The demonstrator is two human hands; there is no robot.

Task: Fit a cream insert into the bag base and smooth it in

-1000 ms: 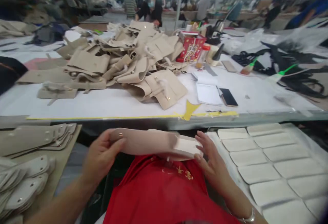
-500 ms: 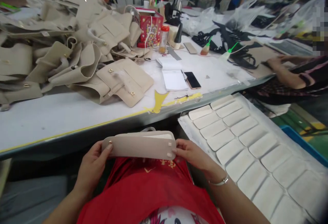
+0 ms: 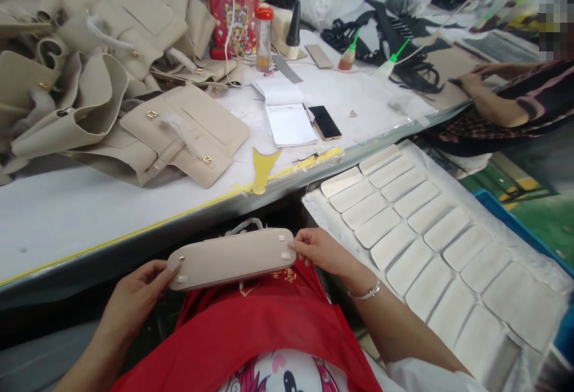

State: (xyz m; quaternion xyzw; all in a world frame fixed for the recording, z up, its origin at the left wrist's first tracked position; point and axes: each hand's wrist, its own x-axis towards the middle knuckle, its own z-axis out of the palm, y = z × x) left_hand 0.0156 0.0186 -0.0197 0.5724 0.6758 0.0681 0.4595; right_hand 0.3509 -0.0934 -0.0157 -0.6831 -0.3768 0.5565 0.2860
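Note:
Both hands hold a beige bag base panel [image 3: 233,257] level over my lap, above a red apron [image 3: 251,338]. The panel is long with rounded ends; small white tabs and a gold stud show on its face. My left hand [image 3: 139,290] pinches the left end, thumb in front beside the stud. At the right end, my right hand [image 3: 320,253] grips the edge between thumb and curled fingers. A wrapped handle loop [image 3: 245,224] sticks up behind the panel; what lies beneath is mostly hidden.
Beige bag pieces [image 3: 188,129] are heaped on the white table [image 3: 89,213]. A notepad [image 3: 289,123], a phone [image 3: 326,122] and glue bottles [image 3: 348,54] lie farther right. Beside me a board [image 3: 314,201] carries rows of pale panels [image 3: 417,219]. A co-worker's arm [image 3: 493,99] reaches in at right.
The panel now lies flush with the rounded outline beneath it, where a pale gap showed behind it before. Its left end shows another white tab. My view has shifted, tipping downward.

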